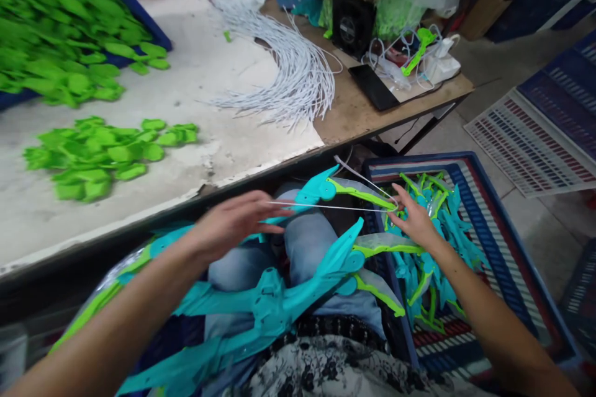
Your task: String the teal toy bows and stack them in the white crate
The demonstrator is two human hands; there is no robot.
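Several turquoise toy bows (274, 304) with green tips lie across my lap, overlapping each other. A thin white cord (326, 206) runs taut from my left hand (239, 220) to the green tip (367, 194) of the farthest bow. My left fingers, slightly blurred, are close together with the cord across them. At that green tip, my right hand (413, 218) pinches the cord with thumb and fingers. Another stretch of cord loops back from the tip toward the table edge. The far ends of the bows on the left are partly hidden behind my left forearm.
A bundle of white cords (298, 68) lies on the table (200, 74). Green pieces (102, 152) are heaped at left, near a blue crate (156, 37) of more. A phone (374, 87) and fan (352, 25) stand behind. A crate (493, 229) at right holds turquoise-green parts.
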